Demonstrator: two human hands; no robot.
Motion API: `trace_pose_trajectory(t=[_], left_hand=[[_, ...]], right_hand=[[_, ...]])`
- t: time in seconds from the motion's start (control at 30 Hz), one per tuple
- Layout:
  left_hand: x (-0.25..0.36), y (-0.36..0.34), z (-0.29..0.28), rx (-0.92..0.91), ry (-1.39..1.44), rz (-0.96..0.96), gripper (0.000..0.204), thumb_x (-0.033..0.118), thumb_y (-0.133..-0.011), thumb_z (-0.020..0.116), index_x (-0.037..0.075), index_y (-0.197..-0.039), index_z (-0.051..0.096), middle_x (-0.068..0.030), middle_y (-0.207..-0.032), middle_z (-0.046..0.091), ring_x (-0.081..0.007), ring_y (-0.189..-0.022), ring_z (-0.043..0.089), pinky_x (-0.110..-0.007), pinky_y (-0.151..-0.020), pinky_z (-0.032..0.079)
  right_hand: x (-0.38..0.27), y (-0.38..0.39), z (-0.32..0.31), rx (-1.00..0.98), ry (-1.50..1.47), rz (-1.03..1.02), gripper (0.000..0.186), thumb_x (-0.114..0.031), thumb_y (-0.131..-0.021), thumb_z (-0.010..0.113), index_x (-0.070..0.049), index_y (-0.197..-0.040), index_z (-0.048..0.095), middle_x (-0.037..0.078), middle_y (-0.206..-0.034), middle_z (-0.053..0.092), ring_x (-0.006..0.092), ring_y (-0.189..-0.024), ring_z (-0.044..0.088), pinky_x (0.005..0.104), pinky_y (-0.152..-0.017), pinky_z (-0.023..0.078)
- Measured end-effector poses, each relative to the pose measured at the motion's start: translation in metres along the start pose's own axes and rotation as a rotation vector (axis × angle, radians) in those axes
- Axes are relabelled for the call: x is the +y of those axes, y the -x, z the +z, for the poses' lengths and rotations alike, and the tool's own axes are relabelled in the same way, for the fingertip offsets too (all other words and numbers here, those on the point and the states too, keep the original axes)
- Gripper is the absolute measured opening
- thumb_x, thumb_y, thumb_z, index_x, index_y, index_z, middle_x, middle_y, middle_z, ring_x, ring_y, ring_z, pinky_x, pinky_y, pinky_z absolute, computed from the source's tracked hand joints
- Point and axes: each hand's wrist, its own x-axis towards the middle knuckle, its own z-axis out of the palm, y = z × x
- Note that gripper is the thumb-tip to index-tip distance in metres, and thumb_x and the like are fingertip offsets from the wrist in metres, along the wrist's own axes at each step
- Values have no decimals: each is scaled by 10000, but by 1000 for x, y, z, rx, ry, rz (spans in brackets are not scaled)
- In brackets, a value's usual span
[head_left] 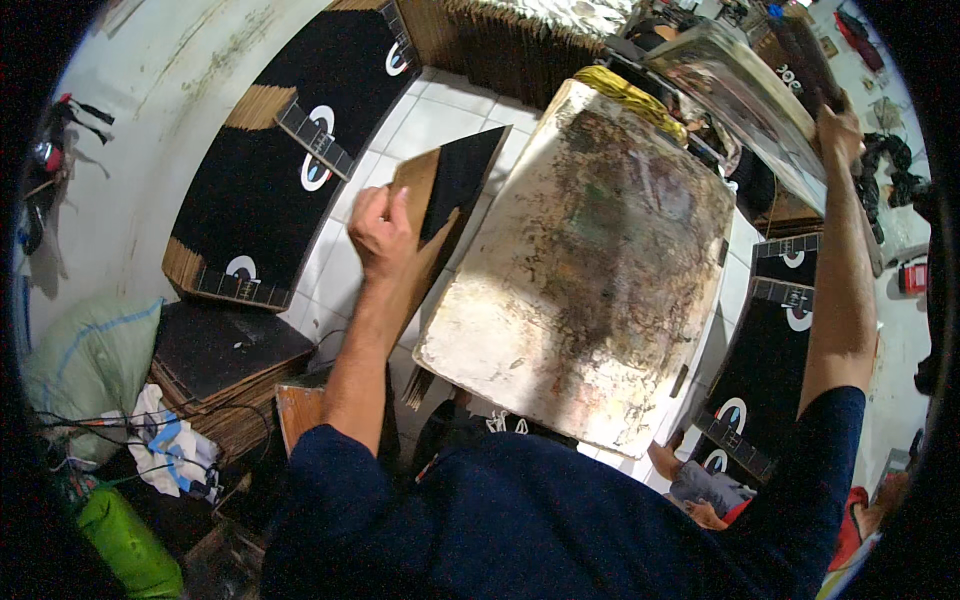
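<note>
My left hand (382,228) is closed on the edge of a thin brown board (412,178) with a black covering (465,180). The board tilts beside the left edge of a worktable. That worktable has a pale top (480,335) with dark, blotchy stains across its middle. At the far right, my raised right hand (840,135) grips the edge of a framed screen (735,85), which stands tilted up above the table's far end. A yellow cloth-like bundle (630,98) lies at the table's far edge, below the screen.
Rows of black-topped boards (270,165) with white ring prints lie on the left, and more boards (765,350) on the right. A dark stack (230,355), a pale sack (90,350) and a green bag (130,545) are at lower left. Another person's grey-clothed leg (705,485) shows at lower right.
</note>
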Motion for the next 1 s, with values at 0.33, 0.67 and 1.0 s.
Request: trace_pose_trajectory(t=[0.33,0.67,1.0], left_hand=[[183,0,-115,1,50,302,140,-89,-842,716,-73,-980,728,-138,-789,627,-280,-716,599,-371,-627,457],[282,227,-33,-513,337,940,366,111,-846,664,-39,-1174,720,-17,-905,633,-159,-859,587,-335,-762,476],[237,286,24,-982,460,566,611,239,-761,797,47,-1320,643,-141,-1098,669,-350,-1055,634,-483,-942,513]], right_hand=[[-32,8,-22,-2,-19,-41,525,-413,-867,721,-322,-1376,635,44,-1281,722,288,-1199,665,534,-1010,451],[-36,14,-26,42,-87,-122,519,-415,-899,709,-267,-1389,622,22,-1364,666,301,-1292,587,575,-1079,387],[-38,19,-26,32,-85,-87,512,-381,-902,685,-268,-1397,617,32,-1372,664,300,-1294,587,563,-1082,394]])
